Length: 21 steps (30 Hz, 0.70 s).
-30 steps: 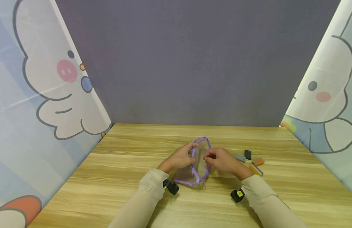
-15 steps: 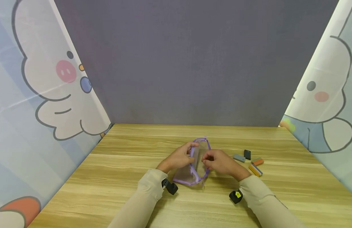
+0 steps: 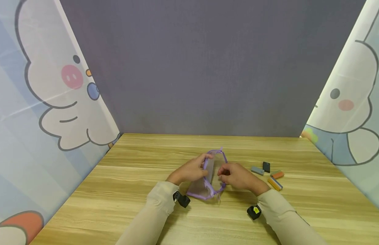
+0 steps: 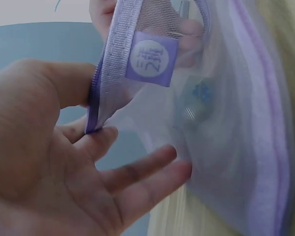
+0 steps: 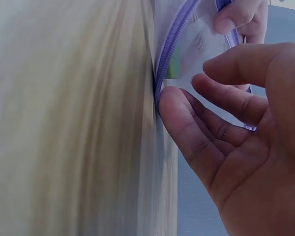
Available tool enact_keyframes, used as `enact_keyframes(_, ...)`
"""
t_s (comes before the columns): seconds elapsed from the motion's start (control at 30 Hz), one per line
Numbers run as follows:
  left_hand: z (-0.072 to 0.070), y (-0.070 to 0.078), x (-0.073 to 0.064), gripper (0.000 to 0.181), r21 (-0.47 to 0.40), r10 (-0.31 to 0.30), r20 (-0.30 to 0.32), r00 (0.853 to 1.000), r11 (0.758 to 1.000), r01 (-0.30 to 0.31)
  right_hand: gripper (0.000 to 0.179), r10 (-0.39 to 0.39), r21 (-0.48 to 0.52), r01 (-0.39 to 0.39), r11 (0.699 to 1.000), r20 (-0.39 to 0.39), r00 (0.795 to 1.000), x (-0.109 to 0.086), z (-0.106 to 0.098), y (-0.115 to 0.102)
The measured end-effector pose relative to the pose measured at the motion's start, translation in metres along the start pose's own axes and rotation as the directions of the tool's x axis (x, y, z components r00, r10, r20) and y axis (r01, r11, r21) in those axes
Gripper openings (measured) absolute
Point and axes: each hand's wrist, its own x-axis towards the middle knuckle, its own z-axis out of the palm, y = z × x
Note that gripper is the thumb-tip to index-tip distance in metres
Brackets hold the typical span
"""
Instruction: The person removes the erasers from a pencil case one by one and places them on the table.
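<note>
A mesh zip pouch [image 3: 200, 190] with purple edging lies on the table, its mouth spread apart. My left hand [image 3: 193, 169] pinches one zipped edge between thumb and index finger; its other fingers spread against the mesh in the left wrist view. My right hand [image 3: 236, 175] is at the pouch mouth, fingers loosely bent. Its thumb and fingertips stand apart in the right wrist view, with nothing seen between them. Through the mesh a small pale greenish item with blue print [image 4: 194, 98] shows inside. A purple label [image 4: 151, 59] is sewn near the zip.
Right of my right hand lie a grey block [image 3: 257, 170], a small black flat item [image 3: 266, 166], an orange and green block [image 3: 277, 174] and a yellow block with a blue and white edge [image 3: 275, 183]. A dark panel [image 3: 207, 68] stands behind the wooden table [image 3: 140, 163].
My right hand has shifted slightly left and down at the pouch mouth, its fingers a little more bent. The left hand keeps its grip on the edge and barely moves.
</note>
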Motion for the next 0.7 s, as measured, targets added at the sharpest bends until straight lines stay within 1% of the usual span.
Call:
enact_keyframes(0.2,-0.007,-0.006,0.001,0.065,-0.041,0.001,-0.012,1.000,0.999,-0.002,0.010,0.017,-0.006,-0.017,1.000,0.011,1.000,0.000,0.000,0.000)
enact_keyframes(0.37,-0.011,-0.008,0.001,0.065,-0.095,0.001,0.001,1.000,0.995,-0.001,0.011,0.023,-0.011,-0.023,1.000,0.011,1.000,0.001,0.000,0.000)
enact_keyframes(0.5,-0.012,-0.008,0.001,0.064,-0.120,0.013,0.009,1.000,0.993,-0.011,0.013,0.049,-0.030,-0.049,0.998,0.015,0.999,0.002,0.000,-0.002)
enact_keyframes(0.63,-0.011,-0.008,0.001,0.065,-0.112,0.019,0.009,1.000,0.994,-0.018,0.015,0.075,-0.063,-0.073,0.995,0.033,0.997,0.005,-0.002,-0.007)
enact_keyframes(0.7,-0.011,-0.008,0.001,0.065,-0.101,0.021,0.008,1.000,0.995,-0.021,0.017,0.087,-0.073,-0.083,0.994,0.054,0.995,0.007,-0.004,-0.011)
